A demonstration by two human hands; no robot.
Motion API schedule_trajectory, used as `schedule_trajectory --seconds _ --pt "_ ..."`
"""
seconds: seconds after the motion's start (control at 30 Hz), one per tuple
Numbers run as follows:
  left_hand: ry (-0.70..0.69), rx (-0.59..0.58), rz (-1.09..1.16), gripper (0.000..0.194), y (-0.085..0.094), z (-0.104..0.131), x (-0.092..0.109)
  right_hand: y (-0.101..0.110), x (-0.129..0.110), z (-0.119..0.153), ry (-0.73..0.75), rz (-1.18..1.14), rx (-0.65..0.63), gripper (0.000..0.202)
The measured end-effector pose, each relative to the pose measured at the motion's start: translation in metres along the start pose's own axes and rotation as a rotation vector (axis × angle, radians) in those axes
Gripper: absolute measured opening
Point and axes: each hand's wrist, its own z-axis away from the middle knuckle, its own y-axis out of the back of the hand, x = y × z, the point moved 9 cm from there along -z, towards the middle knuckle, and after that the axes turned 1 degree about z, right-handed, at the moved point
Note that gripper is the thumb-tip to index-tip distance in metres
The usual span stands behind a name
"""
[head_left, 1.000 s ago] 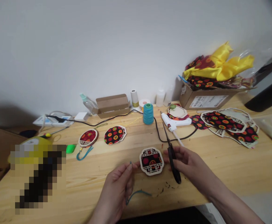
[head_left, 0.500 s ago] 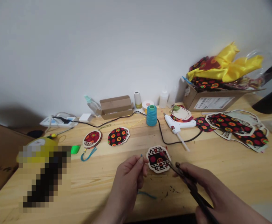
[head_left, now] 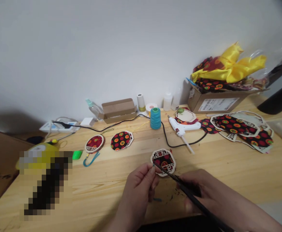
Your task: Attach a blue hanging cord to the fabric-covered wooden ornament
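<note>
My left hand [head_left: 141, 187] pinches a thin blue thread between thumb and forefinger, and its loose end [head_left: 157, 199] shows below the fingers. My right hand [head_left: 203, 193] is wrapped round dark scissors [head_left: 179, 182], whose tips reach the thread at my left fingertips. Just beyond the fingertips, a lattice-edged wooden frame with dark red patterned fabric [head_left: 163, 162] lies on the table, partly covered by the scissors. Small dark scraps [head_left: 177, 193] are scattered near my right hand.
Behind stand a teal thread spool [head_left: 155, 118] and a white glue gun [head_left: 184, 127] with a black cord. Fabric-covered frames [head_left: 121, 140] lie left and right. A cardboard box [head_left: 215, 101] holds fabric at the back right. Scissors' handles extend toward the lower right.
My right hand has brought the scissors left and down, so their tips now meet my left fingertips. The left hand has moved slightly right, with the thread still pinched.
</note>
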Motion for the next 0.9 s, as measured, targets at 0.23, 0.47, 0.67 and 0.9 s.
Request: schedule_trajectory --seconds 0.23,0.47,0.67,0.9 --pt "-0.003 -0.025 0.004 0.018 -0.001 0.002 -0.002 -0.006 0.0 -0.009 -0.059 -0.097 -0.056 0.022" --pt "-0.028 -0.022 0.015 0.017 -0.001 0.0 0.002 -0.004 0.002 -0.011 -0.047 -0.081 -0.039 0.012" --pt "-0.018 -0.008 0.026 0.017 0.001 0.001 -0.002 -0.002 0.004 -0.013 -0.037 -0.072 -0.014 0.014" --pt "-0.011 0.072 0.071 0.019 0.012 -0.004 -0.001 -0.003 0.008 -0.008 -0.048 0.004 0.01 0.012"
